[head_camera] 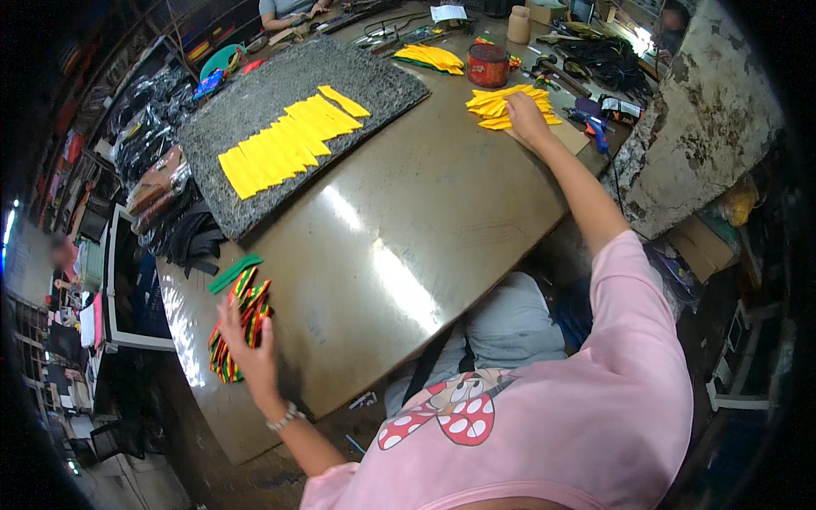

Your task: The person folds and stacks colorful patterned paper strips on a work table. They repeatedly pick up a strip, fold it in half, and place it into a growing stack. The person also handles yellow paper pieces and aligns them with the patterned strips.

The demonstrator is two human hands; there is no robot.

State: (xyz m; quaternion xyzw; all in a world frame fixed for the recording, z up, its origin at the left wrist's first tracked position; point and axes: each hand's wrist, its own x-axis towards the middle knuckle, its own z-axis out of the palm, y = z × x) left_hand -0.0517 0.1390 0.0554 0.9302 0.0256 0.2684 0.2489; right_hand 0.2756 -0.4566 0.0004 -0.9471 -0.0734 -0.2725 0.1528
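My left hand [247, 341], fingers apart, is over or beside a pile of red, yellow and green striped strips [241, 325] at the table's left; whether it touches them is unclear. A green strip [236, 273] lies just above that pile. My right hand [526, 116] is at a pile of yellow strips [494, 102] at the upper right, its fingertips on or just over them; its grip cannot be made out. Yellow strips [274, 156] lie side by side on a dark grey speckled slab [255, 102], one [344, 101] slightly apart from the row.
A red tin [488, 65] stands between the yellow pile and another stack of yellow strips [430, 57]. A blue glue gun [597, 132] and black strips [599, 57] lie at the right. Plastic-wrapped goods [153, 127] border the slab. A person's arm [280, 22] shows across the table.
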